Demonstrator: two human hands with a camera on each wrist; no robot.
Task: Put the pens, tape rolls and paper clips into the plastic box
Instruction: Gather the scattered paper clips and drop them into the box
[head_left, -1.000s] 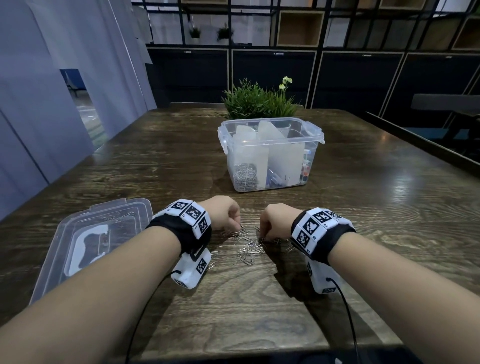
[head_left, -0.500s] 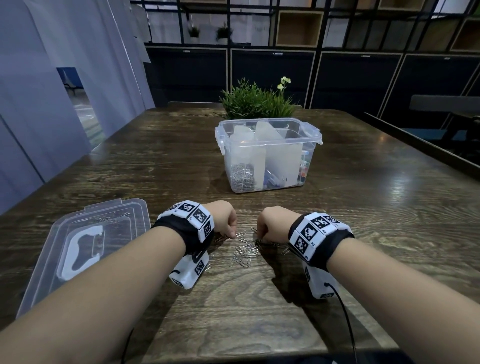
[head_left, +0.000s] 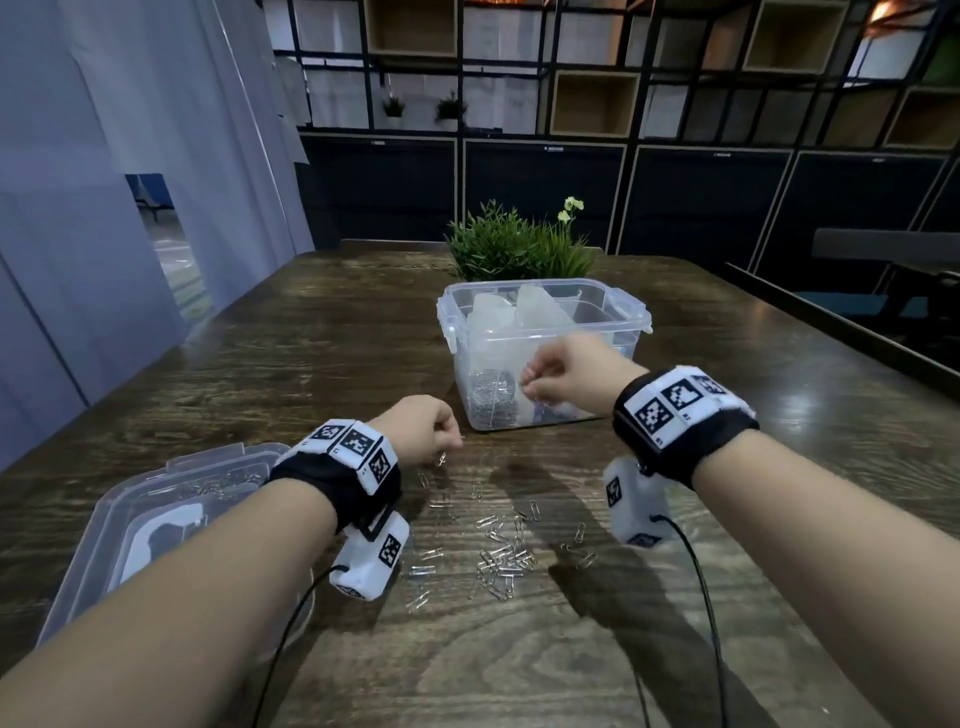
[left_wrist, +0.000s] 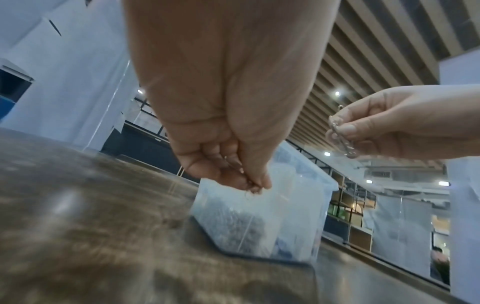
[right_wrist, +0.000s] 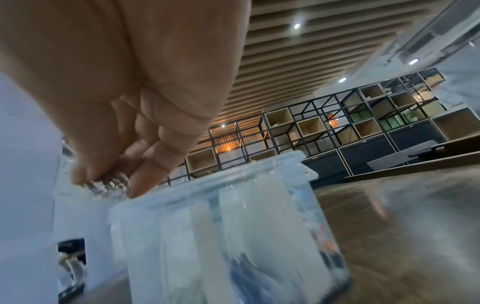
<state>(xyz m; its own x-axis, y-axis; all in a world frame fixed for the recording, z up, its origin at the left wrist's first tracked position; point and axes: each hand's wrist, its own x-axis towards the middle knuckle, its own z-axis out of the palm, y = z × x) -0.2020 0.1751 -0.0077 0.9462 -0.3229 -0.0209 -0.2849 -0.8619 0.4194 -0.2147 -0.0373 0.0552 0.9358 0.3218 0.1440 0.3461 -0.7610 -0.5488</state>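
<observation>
Two hands pinch paper clips: right hand (head_left: 563, 376) grasps a bunch before the plastic box (head_left: 626, 312); left hand (head_left: 423, 431), at its 7 o'clock, grasps several above the bench (head_left: 322, 332).

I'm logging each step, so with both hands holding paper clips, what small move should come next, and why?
Probably carry the right hand on over the plastic box rim and let go: it pinches a bunch of paper clips in front of the open box. The left hand is lower and nearer.
</observation>
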